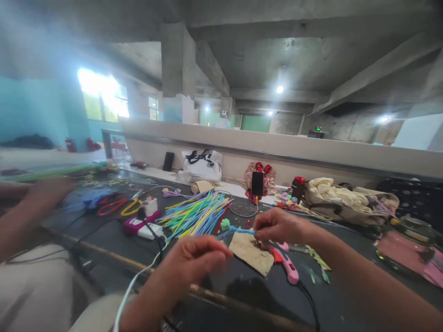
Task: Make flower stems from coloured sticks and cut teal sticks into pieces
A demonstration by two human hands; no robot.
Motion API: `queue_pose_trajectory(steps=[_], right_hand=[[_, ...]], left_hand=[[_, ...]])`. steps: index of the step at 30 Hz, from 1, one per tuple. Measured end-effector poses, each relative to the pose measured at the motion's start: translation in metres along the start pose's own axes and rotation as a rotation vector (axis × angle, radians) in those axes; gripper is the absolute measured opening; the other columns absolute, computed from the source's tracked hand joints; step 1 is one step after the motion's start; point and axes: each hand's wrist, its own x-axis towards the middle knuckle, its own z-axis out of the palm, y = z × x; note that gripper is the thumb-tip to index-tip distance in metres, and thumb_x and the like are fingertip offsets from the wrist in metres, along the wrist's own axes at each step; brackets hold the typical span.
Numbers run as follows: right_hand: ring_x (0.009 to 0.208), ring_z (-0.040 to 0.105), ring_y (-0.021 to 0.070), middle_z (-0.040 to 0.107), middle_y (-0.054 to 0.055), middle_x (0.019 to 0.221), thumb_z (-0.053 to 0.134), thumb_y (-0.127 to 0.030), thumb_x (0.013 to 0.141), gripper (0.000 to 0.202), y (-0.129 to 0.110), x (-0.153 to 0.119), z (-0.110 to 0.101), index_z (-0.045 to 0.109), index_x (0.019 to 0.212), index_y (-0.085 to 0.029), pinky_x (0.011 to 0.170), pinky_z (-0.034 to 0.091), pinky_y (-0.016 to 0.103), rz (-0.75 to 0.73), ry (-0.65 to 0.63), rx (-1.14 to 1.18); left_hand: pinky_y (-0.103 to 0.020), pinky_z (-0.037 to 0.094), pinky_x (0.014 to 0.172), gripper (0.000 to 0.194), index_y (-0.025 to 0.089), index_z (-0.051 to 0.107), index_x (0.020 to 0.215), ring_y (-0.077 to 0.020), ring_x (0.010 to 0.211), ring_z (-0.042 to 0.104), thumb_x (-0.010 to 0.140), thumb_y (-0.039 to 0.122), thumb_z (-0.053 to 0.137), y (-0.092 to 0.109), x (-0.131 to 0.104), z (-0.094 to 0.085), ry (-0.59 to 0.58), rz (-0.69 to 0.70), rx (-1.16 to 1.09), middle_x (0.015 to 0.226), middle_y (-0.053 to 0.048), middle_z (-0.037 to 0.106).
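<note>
My right hand [275, 226] pinches a blue twisted stem [242, 230] with a pale green flower-like tip [225, 224] at its left end. My left hand [200, 258] is a little to the left and nearer, its fingers blurred by motion; whether they hold anything is too smeared to tell. Below the stem lies a beige board [252, 252], partly behind my right hand. A pink corded tool [289, 268] rests at the board's right side. Beyond my left hand, many pastel sticks [200, 213] lie in a loose pile.
Another person's blurred hand [51, 193] is at the far left. Red-handled scissors [111, 207], yellow scissors [131, 207] and a purple-white power strip [143, 225] with cables lie left. A phone [257, 184] stands at the back; a glass jar [404, 240] is right.
</note>
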Motion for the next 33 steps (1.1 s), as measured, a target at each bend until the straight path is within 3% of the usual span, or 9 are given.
queue_pose_trajectory(steps=[1, 3, 6, 9, 14, 18, 21, 26, 33], right_hand=[[0.045, 0.045, 0.0059, 0.057, -0.003, 0.055, 0.053, -0.023, 0.068, 0.012, -0.005, -0.003, -0.004, 0.059, 0.074, -0.015, 0.041, 0.031, 0.015, -0.002, -0.037, -0.010], [0.046, 0.046, 0.0061, 0.056, -0.004, 0.056, 0.052, -0.021, 0.067, 0.012, -0.015, -0.006, -0.009, 0.060, 0.074, -0.015, 0.044, 0.034, 0.016, -0.012, -0.071, -0.064], [0.050, 0.048, 0.0067, 0.056, -0.004, 0.057, 0.052, -0.019, 0.065, 0.015, -0.028, -0.009, -0.011, 0.063, 0.074, -0.014, 0.045, 0.034, 0.015, -0.055, -0.042, -0.242], [0.051, 0.047, 0.0064, 0.056, -0.004, 0.057, 0.054, -0.023, 0.064, 0.017, -0.038, -0.008, -0.012, 0.065, 0.074, -0.014, 0.043, 0.031, 0.014, -0.100, -0.019, -0.461], [0.048, 0.045, 0.0058, 0.056, -0.003, 0.055, 0.055, -0.029, 0.067, 0.020, -0.048, -0.003, -0.012, 0.067, 0.075, -0.014, 0.041, 0.028, 0.015, -0.149, -0.065, -0.680], [0.048, 0.045, 0.0060, 0.058, -0.003, 0.055, 0.054, -0.031, 0.069, 0.019, -0.051, 0.001, -0.010, 0.066, 0.075, -0.017, 0.042, 0.026, 0.016, -0.196, -0.053, -0.771], [0.054, 0.049, 0.0079, 0.060, -0.002, 0.062, 0.055, -0.031, 0.070, 0.018, -0.046, -0.001, -0.006, 0.064, 0.079, -0.019, 0.048, 0.030, 0.018, -0.266, 0.085, -0.858], [0.072, 0.053, 0.0123, 0.055, 0.004, 0.102, 0.053, -0.031, 0.074, 0.030, -0.029, -0.015, -0.001, 0.054, 0.102, -0.022, 0.059, 0.035, 0.023, -0.370, 0.509, -1.037], [0.074, 0.052, 0.0138, 0.060, 0.004, 0.083, 0.045, -0.025, 0.081, 0.019, -0.017, -0.023, 0.007, 0.059, 0.093, -0.021, 0.059, 0.034, 0.022, -0.405, 0.481, -1.173]], left_hand=[[-0.018, 0.032, 0.048, 0.023, 0.017, 0.066, 0.076, -0.0085, 0.053, 0.047, 0.065, 0.035, 0.058, 0.010, 0.004, -0.002, 0.100, 0.084, 0.099, 0.063, 0.000, 0.062], [-0.019, 0.034, 0.053, 0.025, 0.019, 0.065, 0.086, -0.0090, 0.057, 0.047, 0.067, 0.033, 0.056, 0.024, 0.019, 0.000, 0.127, 0.172, 0.253, 0.070, 0.001, 0.062], [-0.019, 0.026, 0.044, 0.025, 0.015, 0.067, 0.069, -0.0072, 0.047, 0.038, 0.069, 0.034, 0.051, 0.024, 0.045, 0.009, -0.058, 0.175, 0.378, 0.052, 0.003, 0.055], [-0.019, 0.021, 0.041, 0.027, 0.013, 0.066, 0.060, -0.0060, 0.042, 0.032, 0.068, 0.034, 0.050, 0.012, 0.061, 0.014, -0.144, 0.126, 0.398, 0.045, 0.004, 0.051], [-0.018, 0.025, 0.041, 0.019, 0.013, 0.064, 0.061, -0.0060, 0.041, 0.038, 0.064, 0.030, 0.055, 0.003, 0.066, 0.014, -0.275, -0.026, 0.162, 0.051, 0.001, 0.060], [-0.017, 0.026, 0.041, 0.018, 0.012, 0.063, 0.063, -0.0050, 0.040, 0.039, 0.062, 0.029, 0.059, -0.003, 0.065, 0.016, -0.239, -0.079, -0.036, 0.053, -0.001, 0.063], [-0.017, 0.024, 0.040, 0.017, 0.011, 0.061, 0.061, -0.0041, 0.038, 0.038, 0.059, 0.028, 0.062, -0.012, 0.065, 0.017, -0.165, -0.085, -0.167, 0.049, -0.001, 0.062], [-0.017, 0.027, 0.041, 0.017, 0.013, 0.057, 0.061, -0.0060, 0.040, 0.046, 0.061, 0.029, 0.063, -0.023, 0.067, 0.016, -0.079, -0.098, -0.384, 0.051, 0.000, 0.062], [-0.019, 0.038, 0.048, 0.014, 0.014, 0.056, 0.062, -0.0080, 0.046, 0.053, 0.060, 0.024, 0.065, -0.029, 0.064, 0.020, -0.114, -0.133, -0.610, 0.054, 0.001, 0.061]])
